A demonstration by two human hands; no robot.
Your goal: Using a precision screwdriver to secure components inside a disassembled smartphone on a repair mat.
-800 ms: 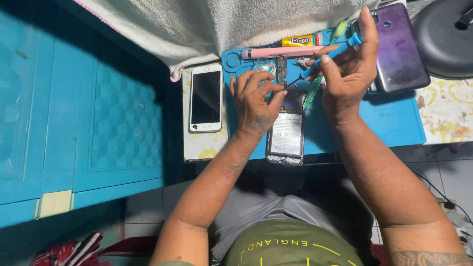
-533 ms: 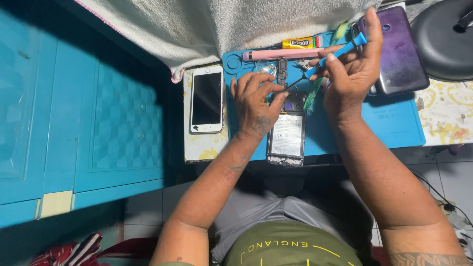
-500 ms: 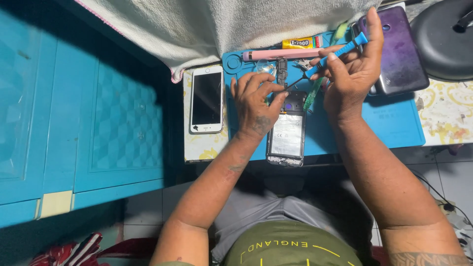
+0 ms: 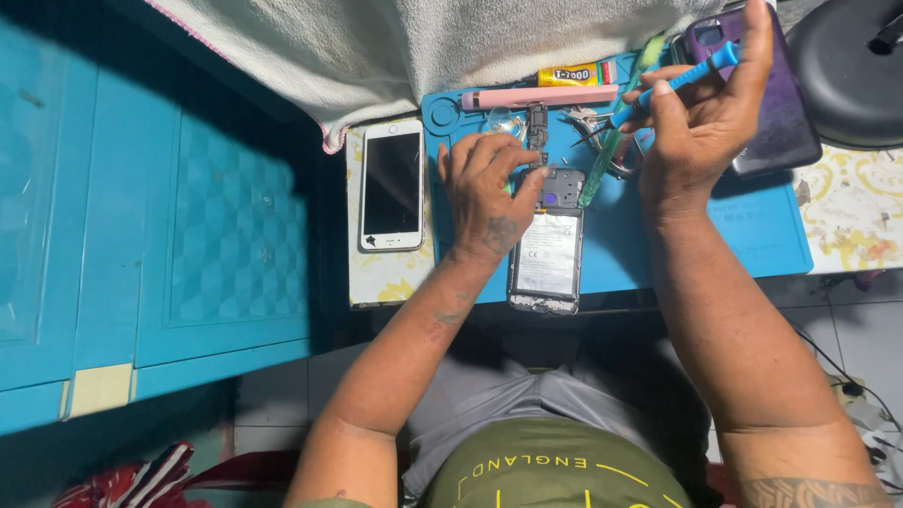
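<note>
Seated at a table (image 4: 851, 212) with a patterned cover, bent over a blue work mat (image 4: 752, 230) that carries everything in play. Off to the left, apart from the work: a white phone (image 4: 392, 185) lying face up. Beyond the right wrist, a purple phone case (image 4: 785, 113).

At the mat's near edge, just under the left hand: an opened phone (image 4: 547, 246), back cover off, battery and upper board bare. Left hand (image 4: 484, 193) lying loosely curled across the top left corner, fingertips pressing the frame, closed on nothing. Best kept flat and firm there, so the body cannot skate on the mat.

Right hand (image 4: 701, 118) raised above the mat, closed in a pinch around a slim blue screwdriver (image 4: 673, 85), tip angled down toward the board. Worth bringing down square to the screw head, light pressure, slow turns; probably wise to watch for tiny screws rolling among the tweezers (image 4: 594, 125), pink bar (image 4: 541, 97) and yellow glue tube (image 4: 574, 74) along the far edge.
</note>
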